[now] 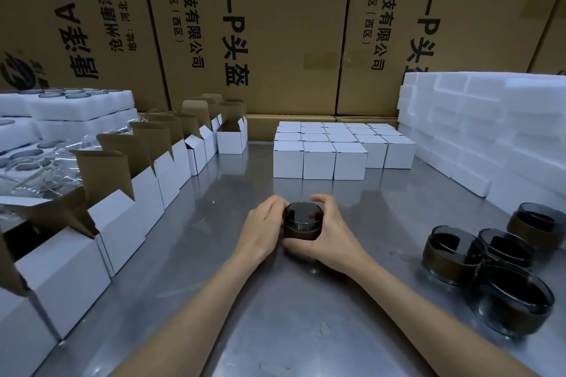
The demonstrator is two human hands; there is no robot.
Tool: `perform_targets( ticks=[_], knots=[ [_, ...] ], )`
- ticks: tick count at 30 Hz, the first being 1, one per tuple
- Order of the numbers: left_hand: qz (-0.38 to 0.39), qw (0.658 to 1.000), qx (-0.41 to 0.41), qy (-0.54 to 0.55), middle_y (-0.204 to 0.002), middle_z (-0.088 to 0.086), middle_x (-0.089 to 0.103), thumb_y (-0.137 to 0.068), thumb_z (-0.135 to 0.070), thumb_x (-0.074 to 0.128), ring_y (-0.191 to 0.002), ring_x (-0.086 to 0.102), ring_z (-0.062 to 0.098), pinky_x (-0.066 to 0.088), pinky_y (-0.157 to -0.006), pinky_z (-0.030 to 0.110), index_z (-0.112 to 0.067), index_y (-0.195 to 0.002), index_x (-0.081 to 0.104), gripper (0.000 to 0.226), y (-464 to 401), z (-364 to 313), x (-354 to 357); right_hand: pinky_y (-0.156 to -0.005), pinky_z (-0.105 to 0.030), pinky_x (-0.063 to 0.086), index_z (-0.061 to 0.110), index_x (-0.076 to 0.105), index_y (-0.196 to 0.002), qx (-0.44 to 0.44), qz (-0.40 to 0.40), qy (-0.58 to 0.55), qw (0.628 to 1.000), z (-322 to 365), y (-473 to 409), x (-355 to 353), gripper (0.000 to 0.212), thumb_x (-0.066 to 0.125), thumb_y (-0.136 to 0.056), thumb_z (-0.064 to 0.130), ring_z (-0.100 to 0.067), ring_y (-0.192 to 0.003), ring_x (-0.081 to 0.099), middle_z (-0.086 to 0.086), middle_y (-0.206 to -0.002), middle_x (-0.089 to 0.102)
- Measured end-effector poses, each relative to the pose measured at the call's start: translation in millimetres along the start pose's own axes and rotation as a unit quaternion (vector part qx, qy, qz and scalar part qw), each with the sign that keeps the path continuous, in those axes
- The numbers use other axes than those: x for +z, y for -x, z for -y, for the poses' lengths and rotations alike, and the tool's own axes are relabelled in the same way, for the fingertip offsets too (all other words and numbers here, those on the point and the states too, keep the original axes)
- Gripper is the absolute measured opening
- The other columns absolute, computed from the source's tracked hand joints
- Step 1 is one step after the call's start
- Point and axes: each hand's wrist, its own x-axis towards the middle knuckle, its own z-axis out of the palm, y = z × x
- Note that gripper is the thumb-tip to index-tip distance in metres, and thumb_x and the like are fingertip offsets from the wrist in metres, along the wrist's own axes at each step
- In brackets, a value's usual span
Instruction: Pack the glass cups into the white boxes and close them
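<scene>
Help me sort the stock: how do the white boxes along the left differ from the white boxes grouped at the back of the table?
The left row of boxes stands open, brown flaps up; the back group of boxes has its lids shut flat.
The left row runs in one line along the table edge; the back group sits packed in a tight block several rows deep.
Both are plain white cubes that look alike in shape, standing upright on the metal table.

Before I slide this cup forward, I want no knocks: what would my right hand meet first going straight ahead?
Probably the closed boxes; the table between them and the right hand looks bare, though depth is unclear.
</scene>
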Motion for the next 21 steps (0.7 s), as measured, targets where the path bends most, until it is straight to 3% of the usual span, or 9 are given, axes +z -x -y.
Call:
perform_targets(
  ticks=[2, 5, 8, 10, 14, 18, 21],
  knots=[
    [-0.02, 1.0, -0.012, 0.002, -0.075, -0.006, 0.065, -0.097, -0.018, 0.038, -0.075, 0.058, 0.011, 0.045, -0.071, 0.025, -0.018, -0.072, 0.062, 0.034, -3.7, 1.3, -0.4, -0.097, -0.032, 0.045, 0.035, 0.031, -0.128, 0.017, 0.008, -0.078, 0.997, 2.0, -0.4, -1.6, 0.088, 0.071, -0.057, 0.067, -0.01, -0.112, 0.054, 0.007, -0.124, 0.05],
    [-0.057, 0.997, -0.036, 0.047, -0.075, -0.008, 0.066, -0.096, -0.019, 0.044, -0.072, 0.06, 0.004, 0.046, -0.07, 0.019, -0.016, -0.076, 0.066, 0.03, -14.1, 8.1, -4.8, -0.078, -0.009, 0.041, 0.036, 0.047, -0.11, 0.026, -0.027, -0.213, 0.976, 3.8, -2.3, -5.3, 0.058, 0.066, -0.068, 0.069, -0.002, -0.097, 0.057, 0.009, -0.106, 0.059],
    [-0.085, 0.996, -0.036, 0.009, -0.084, -0.012, 0.064, -0.093, -0.017, 0.051, -0.08, 0.056, 0.003, 0.038, -0.065, 0.008, -0.02, -0.079, 0.066, 0.02, -35.4, 19.2, -15.0, -0.077, -0.018, 0.043, 0.025, 0.057, -0.092, 0.065, -0.095, -0.274, 0.955, -0.6, -13.6, -4.7, 0.033, 0.053, -0.086, 0.057, -0.006, -0.087, 0.06, 0.005, -0.092, 0.064],
    [-0.091, 0.995, -0.031, -0.035, -0.092, -0.007, 0.063, -0.092, -0.015, 0.052, -0.085, 0.055, 0.008, 0.036, -0.068, 0.013, -0.02, -0.086, 0.065, 0.015, -54.9, 28.4, -22.6, -0.07, -0.027, 0.046, 0.019, 0.061, -0.085, 0.101, -0.123, -0.292, 0.943, -2.2, -26.4, -5.6, 0.03, 0.049, -0.095, 0.044, -0.012, -0.075, 0.06, 0.001, -0.08, 0.063],
    [-0.077, 0.985, -0.029, -0.152, -0.116, 0.005, 0.057, -0.091, -0.013, 0.052, -0.105, 0.054, 0.02, 0.04, -0.089, 0.026, -0.016, -0.102, 0.065, 0.017, -104.1, 51.2, -33.2, -0.047, -0.016, 0.042, 0.014, 0.064, -0.074, 0.11, -0.137, -0.254, 0.951, -7.9, -54.7, -4.9, 0.034, 0.049, -0.097, 0.034, -0.006, -0.05, 0.053, 0.002, -0.063, 0.06],
    [-0.052, 0.965, -0.008, -0.257, -0.132, 0.007, 0.048, -0.095, -0.019, 0.049, -0.12, 0.048, 0.024, 0.04, -0.101, 0.036, -0.013, -0.123, 0.058, 0.03, -151.6, 68.2, -39.7, -0.046, -0.011, 0.04, 0.017, 0.066, -0.066, 0.085, -0.142, -0.178, 0.97, -20.0, -67.3, 2.3, 0.033, 0.054, -0.094, 0.03, -0.002, -0.048, 0.054, 0.005, -0.052, 0.061],
    [-0.03, 0.916, 0.016, -0.399, -0.144, 0.008, 0.04, -0.097, -0.026, 0.046, -0.13, 0.041, 0.027, 0.033, -0.106, 0.039, -0.015, -0.134, 0.051, 0.039, -187.8, 78.4, -49.0, -0.051, -0.017, 0.04, 0.019, 0.066, -0.064, 0.077, -0.142, -0.131, 0.978, -26.0, -67.8, 3.8, 0.033, 0.054, -0.094, 0.029, 0.002, -0.046, 0.053, 0.009, -0.053, 0.063]
  ],
)
